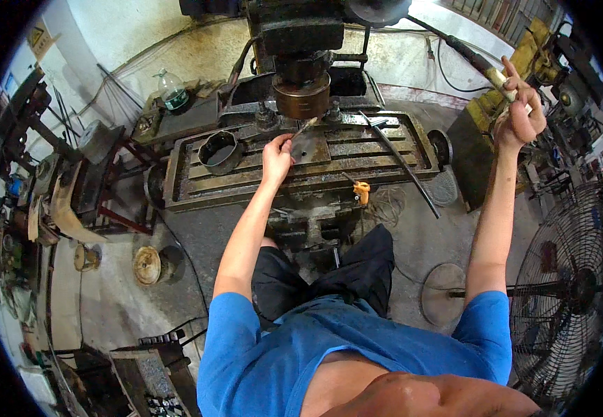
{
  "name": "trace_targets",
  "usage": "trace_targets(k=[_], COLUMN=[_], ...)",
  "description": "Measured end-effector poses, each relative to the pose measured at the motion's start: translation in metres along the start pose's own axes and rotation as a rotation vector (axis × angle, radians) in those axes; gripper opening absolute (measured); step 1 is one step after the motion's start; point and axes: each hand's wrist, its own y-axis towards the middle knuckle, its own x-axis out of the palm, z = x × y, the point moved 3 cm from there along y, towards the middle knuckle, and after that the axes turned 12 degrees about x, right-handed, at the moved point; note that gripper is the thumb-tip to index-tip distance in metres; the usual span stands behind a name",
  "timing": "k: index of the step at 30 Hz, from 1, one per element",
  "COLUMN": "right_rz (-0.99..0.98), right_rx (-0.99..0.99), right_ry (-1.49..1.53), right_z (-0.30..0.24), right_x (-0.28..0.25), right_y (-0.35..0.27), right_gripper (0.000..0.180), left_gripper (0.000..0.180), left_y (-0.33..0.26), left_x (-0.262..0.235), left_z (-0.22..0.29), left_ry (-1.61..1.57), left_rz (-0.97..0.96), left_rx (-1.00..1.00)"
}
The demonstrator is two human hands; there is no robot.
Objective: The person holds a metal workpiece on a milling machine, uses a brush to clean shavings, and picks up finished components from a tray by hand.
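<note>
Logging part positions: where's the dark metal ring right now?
In the head view, the dark metal ring sits on the left end of the milling machine table, left of the left hand and the flat plate.

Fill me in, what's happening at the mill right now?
A person in a blue shirt stands at a grimy grey slotted machine table. Their left hand rests on a dark flat metal plate lying on the table under the brown cylindrical spindle head; a thin tool seems pinched in its grip. Their right hand is raised and wrapped around the pale end of a long dark lever handle. A dark metal ring and a long thin rod lie on the table.
</note>
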Motion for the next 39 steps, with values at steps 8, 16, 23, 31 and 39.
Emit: trace_targets(k=[8,16,23,31,39], right_rz=[-0.263,-0.176,0.105,-0.366,-0.349], right_rx=[-0.347,-0.238,0.181,1.437,1.532], right_ry=[-0.196,-0.380,-0.181,-0.168,-0.189], right_z=[0.009,0.014,0.009,0.146,0.159], right_x=[-0.019,-0.032,-0.010,0.009,0.063], right_y=[0.079,0.135,-0.035,-0.384,-0.433], right_gripper=[0.013,0.022,0.037,0.036,0.011], left_gripper=[0.021,0.021,0.020,0.025,0.039], left_y=[0.006,0.003,-0.031,-0.011,-0.036], left_x=[0.001,-0.025,-0.137,-0.168,-0.174], left_z=[-0.015,-0.017,0.018,0.013,0.043], left_ry=[0.168,0.188,0.663,1.320,1.287], left_rz=[0.062,0.189,0.286,-0.043,-0.087], left_rx=[0.094,0.085,0.347,0.228,0.167])
